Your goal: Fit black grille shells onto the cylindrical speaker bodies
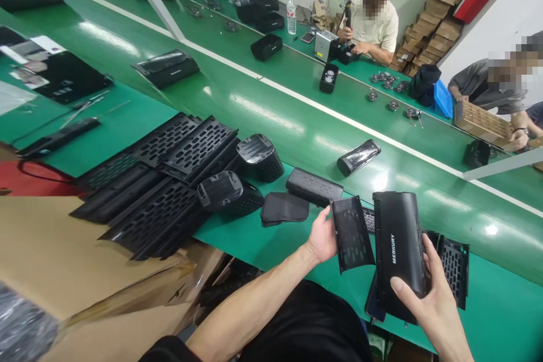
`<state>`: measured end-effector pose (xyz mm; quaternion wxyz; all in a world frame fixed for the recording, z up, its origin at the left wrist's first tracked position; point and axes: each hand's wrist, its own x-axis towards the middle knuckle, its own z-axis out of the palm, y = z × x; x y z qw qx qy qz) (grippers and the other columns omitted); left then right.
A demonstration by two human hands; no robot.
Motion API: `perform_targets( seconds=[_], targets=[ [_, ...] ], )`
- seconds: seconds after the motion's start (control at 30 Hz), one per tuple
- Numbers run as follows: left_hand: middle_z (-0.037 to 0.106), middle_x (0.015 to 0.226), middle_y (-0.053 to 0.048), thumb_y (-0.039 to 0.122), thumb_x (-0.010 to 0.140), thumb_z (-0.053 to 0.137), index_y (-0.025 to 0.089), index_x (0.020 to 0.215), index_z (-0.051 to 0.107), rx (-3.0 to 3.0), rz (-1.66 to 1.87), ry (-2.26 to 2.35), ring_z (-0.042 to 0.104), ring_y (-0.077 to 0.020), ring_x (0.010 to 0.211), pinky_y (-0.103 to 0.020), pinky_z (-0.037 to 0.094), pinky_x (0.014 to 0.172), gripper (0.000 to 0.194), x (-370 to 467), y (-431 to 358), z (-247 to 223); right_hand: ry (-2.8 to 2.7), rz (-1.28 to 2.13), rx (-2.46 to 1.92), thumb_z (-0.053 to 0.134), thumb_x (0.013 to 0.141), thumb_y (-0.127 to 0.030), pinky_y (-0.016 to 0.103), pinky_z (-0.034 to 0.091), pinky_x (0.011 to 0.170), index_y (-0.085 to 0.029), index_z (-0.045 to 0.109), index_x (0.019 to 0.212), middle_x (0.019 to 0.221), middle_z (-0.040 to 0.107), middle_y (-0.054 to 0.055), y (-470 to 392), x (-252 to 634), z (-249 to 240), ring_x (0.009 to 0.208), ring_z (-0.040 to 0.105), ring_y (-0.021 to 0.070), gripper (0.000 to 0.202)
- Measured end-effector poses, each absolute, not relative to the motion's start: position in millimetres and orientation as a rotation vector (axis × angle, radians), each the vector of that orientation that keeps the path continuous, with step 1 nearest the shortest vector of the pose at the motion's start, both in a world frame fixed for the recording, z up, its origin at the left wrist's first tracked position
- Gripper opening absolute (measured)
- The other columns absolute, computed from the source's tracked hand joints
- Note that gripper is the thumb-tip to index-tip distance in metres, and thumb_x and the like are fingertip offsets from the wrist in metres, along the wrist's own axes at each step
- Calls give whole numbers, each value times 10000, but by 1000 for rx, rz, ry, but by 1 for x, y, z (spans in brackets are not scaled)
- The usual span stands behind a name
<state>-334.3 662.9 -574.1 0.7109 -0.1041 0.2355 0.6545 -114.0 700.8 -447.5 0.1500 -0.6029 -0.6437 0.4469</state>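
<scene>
My left hand (323,237) is closed on the left edge of a curved black speaker grille (353,235), its inner side facing me and its slots showing faintly. Just right of it, a black speaker housing (397,249) with "MERKURY" lettering is gripped by my right hand (436,294), thumb across the front and fingers round the right side. A narrow gap separates the two parts. Behind the housing, more slotted grilles (456,271) lie on the green table. A pile of thin black sheets (285,207) rests left of my left hand, beside a slotted black speaker (314,185).
Stacked grilles (178,181) and upright black housings (259,155) fill the left side, by a cardboard box (42,237). Beyond runs a green conveyor belt (271,116) carrying a black speaker (360,157). Across it, people work near a bottle (291,14) and loose speaker drivers (388,80).
</scene>
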Motion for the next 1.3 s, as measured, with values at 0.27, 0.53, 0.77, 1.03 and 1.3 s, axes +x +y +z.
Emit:
perform_targets(
  seconds=[0.27,0.53,0.77,1.03,1.3],
  targets=[
    [750,1273,-149,581,1010,509,104,1293,708,-67,1596,387,647,-323,1253,-439,425,1139,589,-310,678,-536,-1984,1159,-1617,731,779,-650,546,472,1102,-276,302,1640,1474,577,131,706,-121,-437,1384,531,389,1032],
    [787,1130,-143,663,959,562,131,1160,754,-108,1599,434,703,-339,1129,-469,472,1093,600,-307,680,-542,-1924,1005,-1777,730,743,-755,574,511,1026,-319,263,1651,1428,596,151,721,-105,-421,1270,602,421,1111],
    [720,1335,-162,740,887,612,133,1304,711,104,1602,425,585,-375,1342,-478,418,1165,743,-302,682,-539,-1992,1071,-1644,735,766,-692,546,484,1091,-306,293,1641,1458,598,112,715,-113,-424,1344,564,412,1053],
    [642,1451,-179,733,836,691,139,1362,682,247,1607,458,473,-401,1452,-483,386,1183,793,-293,690,-548,-2188,975,-1480,717,800,-577,549,454,1133,-292,312,1628,1509,556,101,721,-122,-440,1341,573,383,964],
    [738,1296,-142,695,787,772,172,1255,740,200,1641,492,619,-356,1275,-427,447,1095,703,-292,692,-548,-2294,929,-1419,672,840,-538,539,465,1128,-292,274,1639,1542,503,106,722,-127,-445,1392,530,371,925]
  ],
)
